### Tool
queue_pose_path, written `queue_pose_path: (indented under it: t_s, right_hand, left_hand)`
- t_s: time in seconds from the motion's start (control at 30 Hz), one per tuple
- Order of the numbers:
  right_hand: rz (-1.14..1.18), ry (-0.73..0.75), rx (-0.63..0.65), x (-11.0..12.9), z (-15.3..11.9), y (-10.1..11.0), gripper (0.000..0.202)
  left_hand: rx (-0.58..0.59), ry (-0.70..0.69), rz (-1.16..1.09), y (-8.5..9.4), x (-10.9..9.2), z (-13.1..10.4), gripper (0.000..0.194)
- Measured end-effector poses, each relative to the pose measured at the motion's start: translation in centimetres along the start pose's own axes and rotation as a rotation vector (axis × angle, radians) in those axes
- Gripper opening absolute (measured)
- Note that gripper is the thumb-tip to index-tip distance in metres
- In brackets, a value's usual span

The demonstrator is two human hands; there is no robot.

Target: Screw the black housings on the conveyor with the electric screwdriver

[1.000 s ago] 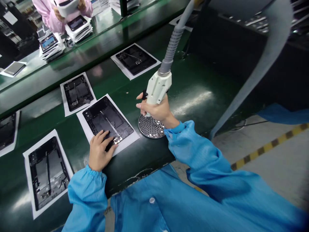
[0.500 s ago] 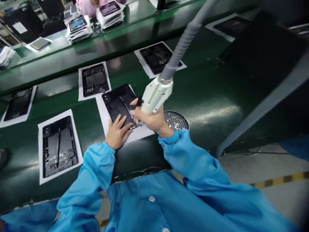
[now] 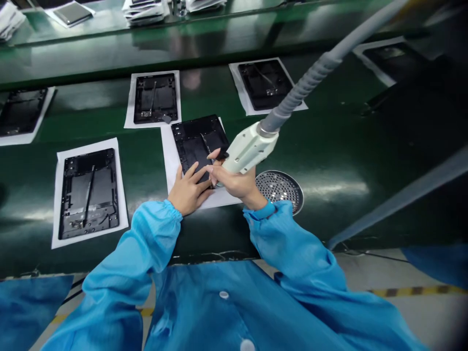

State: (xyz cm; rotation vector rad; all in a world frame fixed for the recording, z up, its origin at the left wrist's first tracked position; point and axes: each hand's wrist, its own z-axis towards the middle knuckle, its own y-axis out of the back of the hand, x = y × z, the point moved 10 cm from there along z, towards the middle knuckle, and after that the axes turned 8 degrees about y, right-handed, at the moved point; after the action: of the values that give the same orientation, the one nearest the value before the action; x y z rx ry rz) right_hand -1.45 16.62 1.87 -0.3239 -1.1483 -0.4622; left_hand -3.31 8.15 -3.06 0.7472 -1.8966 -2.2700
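Here, the right hand (image 3: 236,184) was closed around the grip of a pale power screwdriver (image 3: 249,147), its forefinger stretched along the body beside a small black switch. A grey ribbed hose (image 3: 306,82) ran from the back of the tool up and away to the far right. The tool leaned toward the left, its tip hidden behind the fingers at the near edge of a black tablet frame (image 3: 199,141). That frame lay on a white sheet (image 3: 168,165) on the dark green belt (image 3: 329,146), in the middle of the scene and close to the near edge.

The left hand (image 3: 188,191) lay flat and open, fingers spread, pressing on the near end of the same frame and holding nothing; its fingertips nearly met those of the right hand. Just right of the right wrist sat a round perforated metal dish (image 3: 281,187) with small bright bits in it.

More frames on white sheets lay around: one near on the left (image 3: 88,192), one farther behind (image 3: 155,97), another far to the right (image 3: 266,84). Beyond a raised green divider, stacks of sheets (image 3: 144,10) stood at the far edge. Both arms wore blue sleeves (image 3: 292,248).
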Motion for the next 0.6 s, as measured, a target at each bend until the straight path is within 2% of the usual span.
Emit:
queue_pose_path:
  t_s: [0.13, 0.4, 0.5, 0.6]
  right_hand:
    - [-0.104, 0.045, 0.014, 0.3, -0.2, 0.1, 0.022]
    - [-0.033, 0.048, 0.014, 0.4, -0.3, 0.0, 0.027]
    - [-0.023, 0.070, -0.022, 0.5, -0.4, 0.6, 0.028]
    - [0.024, 0.112, -0.092, 1.0, -0.6, 2.0, 0.028]
  left_hand:
    - [-0.009, -0.010, -0.006, -0.2, -0.1, -0.1, 0.031]
    - [0.004, -0.007, -0.015, -0.1, -0.3, 0.0, 0.033]
    - [0.018, -0.011, -0.014, -0.1, -0.4, 0.0, 0.034]
    - [0.027, -0.011, -0.006, -0.4, -0.5, -0.3, 0.034]
